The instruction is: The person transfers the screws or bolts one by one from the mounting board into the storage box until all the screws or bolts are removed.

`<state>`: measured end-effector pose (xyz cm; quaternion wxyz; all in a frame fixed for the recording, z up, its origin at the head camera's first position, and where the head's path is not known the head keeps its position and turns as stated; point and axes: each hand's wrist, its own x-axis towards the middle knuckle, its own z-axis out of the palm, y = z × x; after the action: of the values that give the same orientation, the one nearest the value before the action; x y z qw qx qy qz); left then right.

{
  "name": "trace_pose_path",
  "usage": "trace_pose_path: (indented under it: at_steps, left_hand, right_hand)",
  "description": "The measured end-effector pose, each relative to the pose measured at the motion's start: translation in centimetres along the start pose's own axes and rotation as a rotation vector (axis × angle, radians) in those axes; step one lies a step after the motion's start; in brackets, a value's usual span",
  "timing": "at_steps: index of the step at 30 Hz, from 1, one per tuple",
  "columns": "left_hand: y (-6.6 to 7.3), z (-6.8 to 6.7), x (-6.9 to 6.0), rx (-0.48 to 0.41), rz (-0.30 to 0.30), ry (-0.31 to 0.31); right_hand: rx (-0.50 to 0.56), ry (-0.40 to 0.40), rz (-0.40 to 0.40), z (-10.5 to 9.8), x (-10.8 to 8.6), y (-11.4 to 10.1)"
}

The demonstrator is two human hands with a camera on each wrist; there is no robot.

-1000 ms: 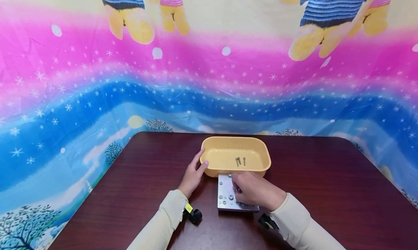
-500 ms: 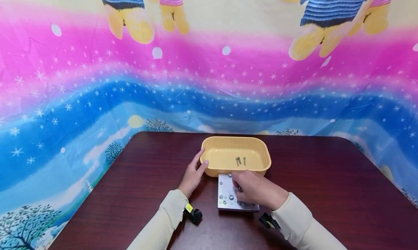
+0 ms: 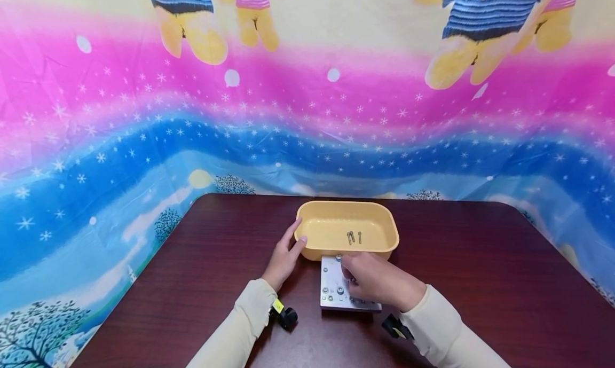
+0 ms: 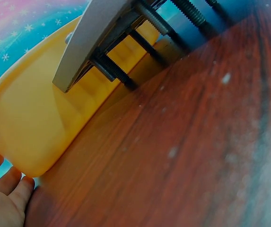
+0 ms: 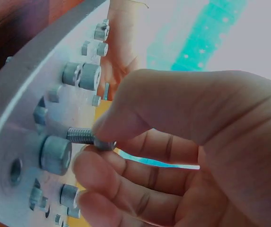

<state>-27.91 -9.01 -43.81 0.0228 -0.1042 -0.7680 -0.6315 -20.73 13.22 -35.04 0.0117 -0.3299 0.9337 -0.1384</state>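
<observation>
A grey metal plate (image 3: 331, 280), studded with several screws, stands before the yellow tray (image 3: 395, 240). Over its right half, my right hand (image 3: 381, 280) pinches a socket-head screw (image 5: 81, 136) by its head, between thumb and fingers. In the right wrist view the screw's threaded end points at the plate; how deep it sits cannot be told. Around it are larger and smaller screw heads (image 5: 55, 155) and a bare hole (image 5: 16, 170). My left hand (image 3: 283, 258) rests against the tray's left end, fingers fairly straight, thumb at its front corner.
Several loose screws (image 3: 353, 237) lie inside the tray, towards its right. Threaded bolts (image 4: 188, 12) stick out below the plate above the dark wood table (image 3: 216, 261). A printed cloth (image 3: 307, 117) hangs behind the table.
My right wrist has shifted very slightly to the right while the fingers stay at the same spot on the plate. The left hand, tray and plate have not moved.
</observation>
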Motion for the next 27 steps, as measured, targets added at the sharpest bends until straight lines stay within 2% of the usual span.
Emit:
trace_pose_path:
  at_steps: [3,6,15,23,27]
  left_hand:
    - [-0.9,0.1,0.4,-0.004,0.013,0.015]
    - [-1.1,0.2,0.4,-0.005,0.022,0.027]
    - [-1.0,0.2,0.5,-0.006,0.041,0.026]
    - [0.0,0.1,0.3,-0.020,0.043,0.009]
    - [-0.4,0.2,0.4,-0.005,0.048,0.022]
  right_hand:
    - [0.003,-0.001,-0.007,0.1,0.1,0.0]
    - [0.006,-0.005,-0.010,0.1,0.2,0.0]
    - [0.015,-0.005,-0.033,-0.1,0.1,0.0]
    - [0.053,0.035,-0.083,-1.0,-0.3,-0.2]
    - [0.056,0.055,-0.110,-1.5,-0.4,-0.2]
